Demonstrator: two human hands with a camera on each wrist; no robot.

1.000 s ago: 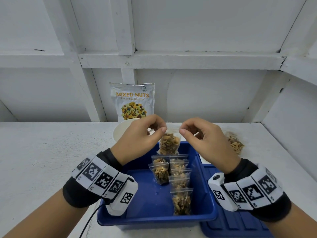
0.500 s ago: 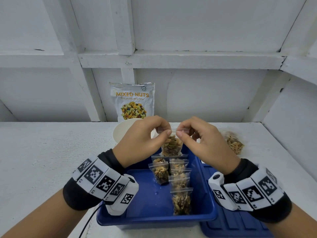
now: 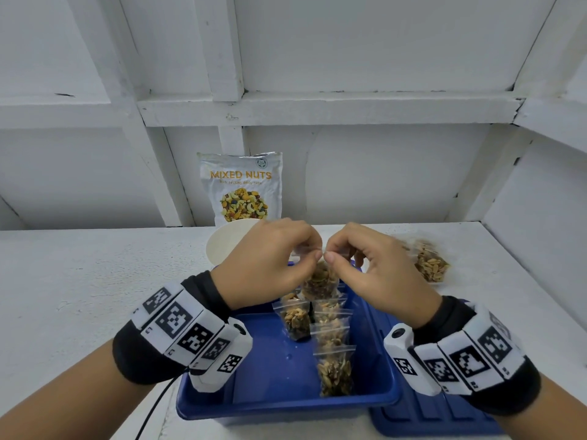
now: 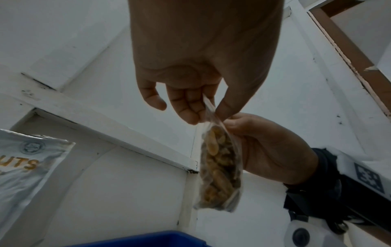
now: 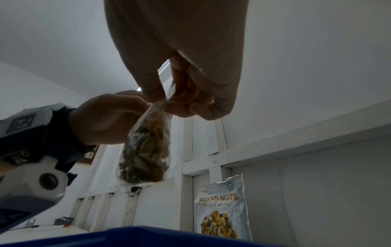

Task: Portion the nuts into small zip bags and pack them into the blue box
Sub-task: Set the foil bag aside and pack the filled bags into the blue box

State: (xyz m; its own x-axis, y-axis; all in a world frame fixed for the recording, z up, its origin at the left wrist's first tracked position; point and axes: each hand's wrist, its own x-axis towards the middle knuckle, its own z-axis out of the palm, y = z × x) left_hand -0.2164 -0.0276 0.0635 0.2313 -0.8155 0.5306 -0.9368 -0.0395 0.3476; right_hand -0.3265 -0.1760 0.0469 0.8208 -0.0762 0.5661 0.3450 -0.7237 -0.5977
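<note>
A small clear zip bag of nuts (image 3: 319,281) (image 4: 219,168) (image 5: 146,155) hangs over the far end of the blue box (image 3: 270,369). My left hand (image 3: 279,262) (image 4: 203,103) and right hand (image 3: 359,262) (image 5: 169,98) both pinch the bag's top strip between thumb and fingers, thumbs almost touching. Several filled zip bags (image 3: 330,338) stand in a row inside the box. The mixed nuts pouch (image 3: 241,188) leans on the wall behind.
A white bowl (image 3: 222,246) sits behind my left hand. A clear bag of loose nuts (image 3: 428,262) lies on the table at the right. The blue lid (image 3: 425,417) lies right of the box. White beams and wall panels close the back.
My hands have drawn together along the bag's top, from apart at its corners to nearly touching at the middle. The bag hangs in the same place.
</note>
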